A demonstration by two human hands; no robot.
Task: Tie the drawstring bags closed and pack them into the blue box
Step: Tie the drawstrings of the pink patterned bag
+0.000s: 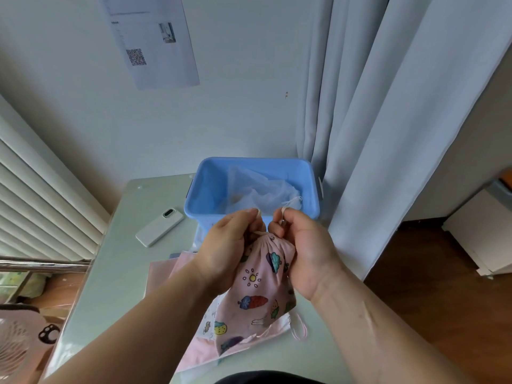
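Pinching bag's (257, 289) cord (260, 233), left hand (227, 245) and right hand (307, 253) overlap blue box (194, 195); phone (160, 227) nearby.

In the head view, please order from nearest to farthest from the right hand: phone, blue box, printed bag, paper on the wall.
1. printed bag, touching the right hand.
2. blue box, just beyond.
3. phone, far to the left.
4. paper, high on the wall.

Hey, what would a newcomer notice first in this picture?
The pink bag with cartoon prints, held up centre frame by the left hand and right hand at its gathered neck. Behind it on the table sits the blue box with a white bag inside; a phone lies to its left.
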